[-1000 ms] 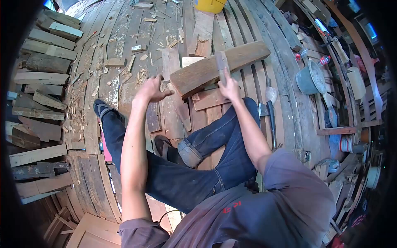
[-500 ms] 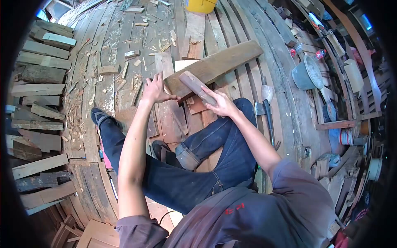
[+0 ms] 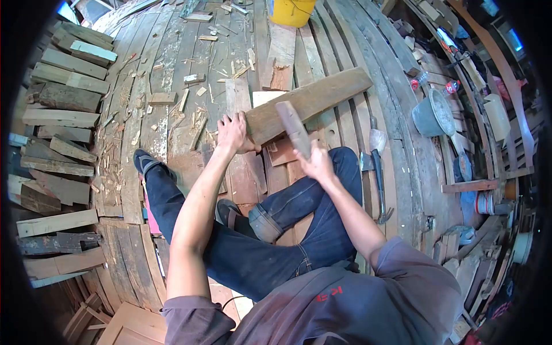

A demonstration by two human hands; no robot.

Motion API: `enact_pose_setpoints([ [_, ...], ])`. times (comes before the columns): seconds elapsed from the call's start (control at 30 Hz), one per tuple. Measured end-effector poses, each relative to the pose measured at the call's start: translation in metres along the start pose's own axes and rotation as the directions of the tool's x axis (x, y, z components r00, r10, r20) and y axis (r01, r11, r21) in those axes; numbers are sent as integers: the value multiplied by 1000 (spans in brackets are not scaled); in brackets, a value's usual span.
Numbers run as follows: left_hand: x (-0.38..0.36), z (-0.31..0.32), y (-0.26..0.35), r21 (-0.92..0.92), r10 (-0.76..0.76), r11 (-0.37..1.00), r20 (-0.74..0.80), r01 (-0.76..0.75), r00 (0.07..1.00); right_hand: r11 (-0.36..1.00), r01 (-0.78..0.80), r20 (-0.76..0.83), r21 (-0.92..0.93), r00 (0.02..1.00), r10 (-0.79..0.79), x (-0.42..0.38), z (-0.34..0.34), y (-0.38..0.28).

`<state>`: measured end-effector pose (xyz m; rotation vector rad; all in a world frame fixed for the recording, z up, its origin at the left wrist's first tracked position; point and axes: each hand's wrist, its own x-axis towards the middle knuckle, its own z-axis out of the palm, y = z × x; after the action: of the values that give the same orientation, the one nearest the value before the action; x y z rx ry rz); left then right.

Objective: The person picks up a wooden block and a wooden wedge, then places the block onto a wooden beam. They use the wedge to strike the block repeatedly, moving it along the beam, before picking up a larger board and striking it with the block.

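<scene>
My right hand (image 3: 318,164) is closed around the lower end of a short, flat wooden bar (image 3: 293,123). The bar slants upward, and its far end overlaps a thick wooden plank (image 3: 322,98) in this view. That plank lies at an angle across the floor in front of my legs, its right end pointing up and away. At the plank's left end, my left hand (image 3: 233,133) grips it, fingers over the edge and thumb toward the near side. Beneath the plank are a pale wood piece (image 3: 264,99) and a reddish board (image 3: 283,152).
A hammer (image 3: 379,184) and a hatchet (image 3: 367,161) lie right of my knee. A grey bucket (image 3: 432,113) stands further right, a yellow bucket (image 3: 292,11) ahead. Wood chips (image 3: 195,123) litter the slatted floor; cut blocks (image 3: 60,118) line the left side.
My left hand has closed from a spread pose onto the plank's end. The bar in my right hand has turned more upright. The whole view has shifted slightly.
</scene>
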<state>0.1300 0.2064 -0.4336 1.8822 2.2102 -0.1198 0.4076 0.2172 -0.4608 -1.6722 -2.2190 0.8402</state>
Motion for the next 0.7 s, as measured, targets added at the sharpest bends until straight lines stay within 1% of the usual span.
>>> enact_pose_setpoints([
  [0.03,0,1,2,5,-3,1000,-7,3,1000,995,32,66,92,997,-38,-6,3,-10],
  [0.1,-2,1,4,7,11,1000,4,-11,1000,967,254,187,26,949,-255,-15,-10,-27],
  [0.13,-5,0,4,3,13,1000,16,-13,1000,957,290,261,-7,924,-278,-12,-16,-28],
  [0.17,-7,-2,4,3,16,1000,27,-16,1000,934,331,223,-138,929,-296,-1,-15,-17],
  [0.23,-9,2,2,-2,-6,1000,26,6,1000,977,199,71,-82,978,-194,25,-22,9],
  [0.3,-6,7,-7,-38,-16,999,-15,16,1000,1000,2,-109,-18,994,-4,62,-21,48],
  [0.33,-8,5,-13,-43,-29,999,23,30,999,997,-60,-161,-40,986,53,76,-20,59],
  [0.37,-9,1,-19,-37,-43,998,138,49,989,991,-123,-211,-57,971,108,84,-18,64],
  [0.4,-9,-7,-25,-30,-58,997,251,67,966,998,-53,-198,-35,979,45,77,-16,50],
  [0.43,-10,-15,-28,-22,-70,996,362,84,930,1000,12,-141,-15,990,-14,69,-2,41],
  [0.47,-11,-25,-29,81,-76,996,435,45,897,994,102,-9,-41,995,-102,49,2,22],
  [0.5,-7,-29,-35,42,-72,997,477,58,876,979,194,123,-58,975,-186,35,-2,6],
  [0.57,-2,-33,-50,-32,-56,995,562,90,825,949,294,180,-112,945,-271,34,-9,3],
  [0.6,-15,-50,-43,-8,-96,994,430,110,898,929,346,216,-135,925,-313,35,-11,5],
  [0.63,-17,-47,-50,-85,-69,991,367,107,927,967,253,159,-13,956,-248,45,-16,14],
  [0.67,-18,-47,-60,-158,-46,983,303,98,952,989,147,25,-34,989,-146,58,-12,25],
  [0.7,-21,-49,-65,-228,-27,970,234,82,972,999,37,-112,-40,993,-41,68,-6,26],
])
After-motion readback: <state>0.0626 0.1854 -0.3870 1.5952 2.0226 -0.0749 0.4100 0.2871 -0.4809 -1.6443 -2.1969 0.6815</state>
